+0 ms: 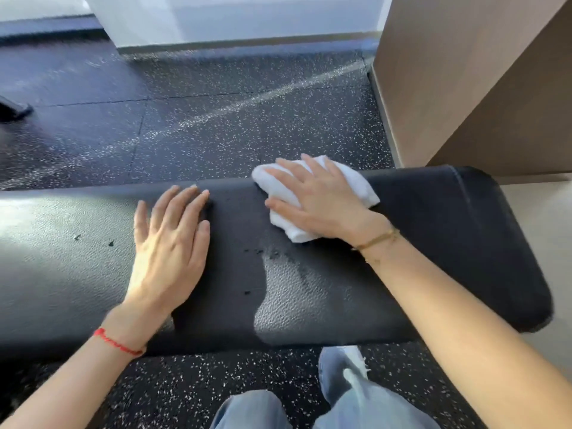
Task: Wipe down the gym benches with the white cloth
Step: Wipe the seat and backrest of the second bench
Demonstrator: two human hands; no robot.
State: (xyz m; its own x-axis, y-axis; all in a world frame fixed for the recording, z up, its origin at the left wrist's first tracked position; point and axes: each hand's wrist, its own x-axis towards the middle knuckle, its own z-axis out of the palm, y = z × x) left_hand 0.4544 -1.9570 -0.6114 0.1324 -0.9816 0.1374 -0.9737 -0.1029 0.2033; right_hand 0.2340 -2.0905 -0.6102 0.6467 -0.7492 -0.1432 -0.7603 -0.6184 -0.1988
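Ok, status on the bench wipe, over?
Right hand flat, pressing cloth at bench far edge. Left hand flat on pad, empty. Small dark specks mid-pad; nothing blocking.

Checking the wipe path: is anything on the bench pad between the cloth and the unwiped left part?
Yes. The left hand rests flat on the black bench pad, left of the white cloth under the right hand. Small dark flecks also lie on the pad.
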